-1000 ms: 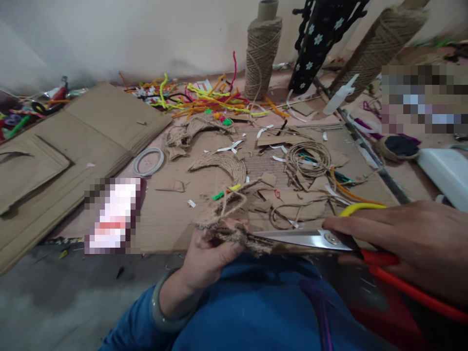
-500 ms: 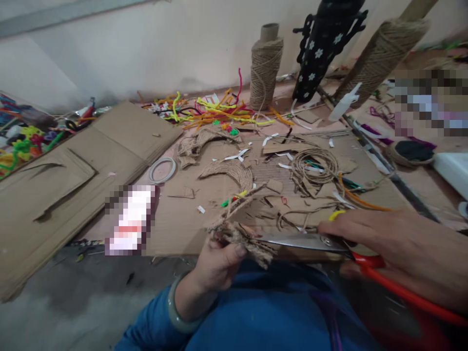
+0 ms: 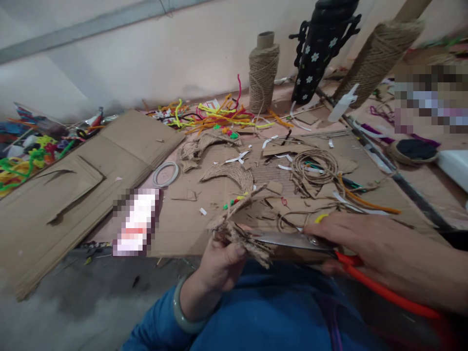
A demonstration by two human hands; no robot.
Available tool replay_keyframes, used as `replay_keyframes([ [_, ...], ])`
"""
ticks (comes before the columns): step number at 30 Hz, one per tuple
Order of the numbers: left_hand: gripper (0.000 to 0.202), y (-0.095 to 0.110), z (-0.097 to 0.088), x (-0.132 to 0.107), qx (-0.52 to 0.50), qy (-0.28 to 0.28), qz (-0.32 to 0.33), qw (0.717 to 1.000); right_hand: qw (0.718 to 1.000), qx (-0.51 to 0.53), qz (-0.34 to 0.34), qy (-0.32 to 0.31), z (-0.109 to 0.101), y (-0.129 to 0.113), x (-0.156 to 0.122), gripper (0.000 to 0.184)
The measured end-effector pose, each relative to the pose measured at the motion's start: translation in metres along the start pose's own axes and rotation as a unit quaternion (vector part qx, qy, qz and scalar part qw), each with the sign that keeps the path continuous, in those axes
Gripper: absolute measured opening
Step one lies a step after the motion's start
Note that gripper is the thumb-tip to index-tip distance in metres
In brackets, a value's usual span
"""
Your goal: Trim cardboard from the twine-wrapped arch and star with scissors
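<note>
In my left hand [image 3: 223, 265], low in the middle of the view, I pinch a frayed piece wrapped in jute twine [image 3: 243, 239], with loose strands sticking out to the right. My right hand [image 3: 369, 253] is closed around red-handled scissors [image 3: 383, 287]. Their blades point left and reach in at the twine piece's frayed end; whether they cut a strand cannot be made out. Just beyond, on the cardboard, rests a crescent [image 3: 232, 173] covered in coiled twine. Behind it lies another twine-wrapped curved piece [image 3: 212, 139] with small coloured bits on it.
A coil of twine [image 3: 315, 165] lies right of centre among paper strips. Twine spools [image 3: 263, 73] and a black flowered vase [image 3: 318, 53] stand at the back, near a white glue bottle [image 3: 342, 103]. Cardboard sheets [image 3: 120, 146] and a tape roll [image 3: 165, 174] are at left.
My right hand and the scissors have shifted a little left, bringing the blades further onto the frayed end. The view has tilted slightly. My left hand keeps its hold.
</note>
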State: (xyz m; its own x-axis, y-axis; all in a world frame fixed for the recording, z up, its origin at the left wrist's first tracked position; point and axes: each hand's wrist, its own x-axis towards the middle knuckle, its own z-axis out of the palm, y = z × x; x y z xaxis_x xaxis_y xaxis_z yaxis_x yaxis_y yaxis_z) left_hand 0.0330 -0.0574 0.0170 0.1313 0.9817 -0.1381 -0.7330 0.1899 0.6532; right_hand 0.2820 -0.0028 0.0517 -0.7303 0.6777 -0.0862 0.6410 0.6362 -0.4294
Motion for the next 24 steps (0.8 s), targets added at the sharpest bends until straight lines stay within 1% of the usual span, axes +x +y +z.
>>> replay_keyframes([
  [3, 0.022, 0.001, 0.0, 0.001, -0.013, -0.002, -0.008, 1.0, 1.0, 0.001, -0.022, -0.009, 0.004, -0.008, 0.005, 0.017],
  [6, 0.022, 0.0, 0.0, 0.001, -0.021, 0.007, -0.006, 1.0, 0.997, 0.032, -0.043, 0.048, 0.012, -0.015, 0.009, 0.018],
  [8, 0.021, -0.001, -0.001, 0.001, -0.019, 0.013, -0.001, 1.0, 0.993, 0.047, -0.065, 0.083, 0.021, -0.016, 0.01, 0.014],
  [10, 0.022, -0.001, -0.001, 0.001, -0.017, 0.016, -0.003, 1.0, 0.991, 0.047, -0.074, 0.098, 0.029, -0.013, 0.009, 0.012],
  [14, 0.026, 0.0, 0.002, 0.001, -0.019, 0.015, -0.021, 0.999, 0.99, 0.044, -0.077, 0.11, 0.037, -0.007, 0.008, 0.023],
  [19, 0.027, 0.001, 0.006, 0.002, -0.016, 0.038, -0.008, 0.999, 0.988, 0.021, -0.085, 0.124, 0.04, -0.007, 0.012, 0.018],
  [21, 0.025, 0.0, 0.007, 0.003, -0.022, 0.045, -0.007, 0.999, 0.987, 0.021, -0.084, 0.133, 0.045, -0.007, 0.012, 0.016],
  [24, 0.022, 0.0, 0.007, 0.004, -0.036, 0.049, -0.004, 0.998, 0.984, 0.045, -0.078, 0.155, 0.059, -0.005, 0.009, 0.022],
])
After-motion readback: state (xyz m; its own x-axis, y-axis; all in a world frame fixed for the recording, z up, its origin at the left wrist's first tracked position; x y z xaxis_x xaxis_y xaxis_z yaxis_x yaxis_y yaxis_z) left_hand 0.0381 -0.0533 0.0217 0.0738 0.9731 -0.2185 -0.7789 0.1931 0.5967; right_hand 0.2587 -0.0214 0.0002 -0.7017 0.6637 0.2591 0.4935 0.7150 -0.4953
